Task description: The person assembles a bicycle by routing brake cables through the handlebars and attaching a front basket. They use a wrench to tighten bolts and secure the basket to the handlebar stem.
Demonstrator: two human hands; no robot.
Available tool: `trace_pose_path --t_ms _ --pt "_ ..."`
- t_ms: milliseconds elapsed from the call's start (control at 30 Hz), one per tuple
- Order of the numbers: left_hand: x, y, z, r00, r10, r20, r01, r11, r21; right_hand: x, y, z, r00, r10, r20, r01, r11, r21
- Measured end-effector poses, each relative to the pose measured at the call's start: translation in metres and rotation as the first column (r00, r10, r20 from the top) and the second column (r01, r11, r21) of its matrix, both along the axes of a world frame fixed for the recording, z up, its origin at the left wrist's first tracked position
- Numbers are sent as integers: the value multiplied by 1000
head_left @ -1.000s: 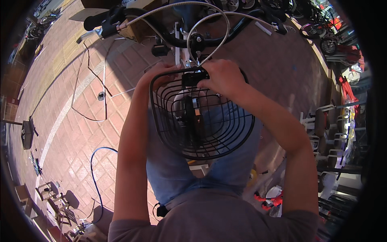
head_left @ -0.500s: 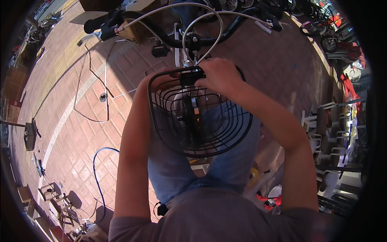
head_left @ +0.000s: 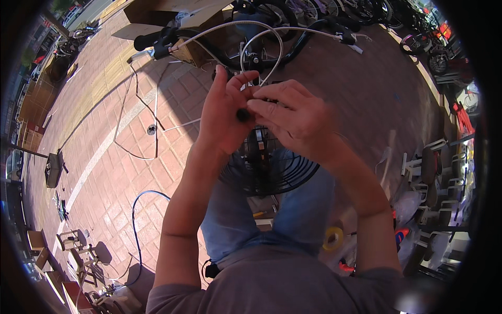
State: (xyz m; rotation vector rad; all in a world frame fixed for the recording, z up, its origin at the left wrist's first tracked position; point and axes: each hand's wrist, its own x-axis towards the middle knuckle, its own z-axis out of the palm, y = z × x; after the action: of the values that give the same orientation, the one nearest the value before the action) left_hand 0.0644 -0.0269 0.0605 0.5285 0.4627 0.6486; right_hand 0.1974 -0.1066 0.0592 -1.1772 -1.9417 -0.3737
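Both my hands meet in front of the handlebar, above the black wire basket (head_left: 293,183). My left hand (head_left: 217,118) is palm up with the thumb stretched out and the fingers curled. A small dark round part (head_left: 242,114) shows against its palm; the rest of that part is hidden. My right hand (head_left: 300,118) pinches at something dark beside the left fingers, too covered to name. The basket hangs low between my knees, its upper part behind my hands. Beyond them is the bicycle's black handlebar (head_left: 298,44) with pale cables (head_left: 235,23) looping over it.
Brick paving (head_left: 120,199) surrounds me, with a blue hose (head_left: 134,225) at left. A yellow tape roll (head_left: 333,238) lies by my right leg. Cardboard boxes (head_left: 196,18) and several bicycles stand ahead. White-and-dark frame parts (head_left: 431,167) are stacked at right.
Both hands have left the basket's rear rim and come together above it. The left hand has turned palm up. My view has shifted slightly, and the basket is now partly covered.
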Motion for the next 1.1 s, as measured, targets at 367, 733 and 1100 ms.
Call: trace_pose_path --t_ms 367,733,1100 --pt "13 -25 -39 973 -207 103 195 975 110 12 -40 -12 996 -48 69 59 985 -164" --pt "17 29 -54 403 792 -459 777 -32 628 129 69 -110 329 -485 -810 -660 496 -565" --pt "34 32 -54 217 750 -624 897 99 431 113 94 -147 352 -486 -800 -803 282 -525"
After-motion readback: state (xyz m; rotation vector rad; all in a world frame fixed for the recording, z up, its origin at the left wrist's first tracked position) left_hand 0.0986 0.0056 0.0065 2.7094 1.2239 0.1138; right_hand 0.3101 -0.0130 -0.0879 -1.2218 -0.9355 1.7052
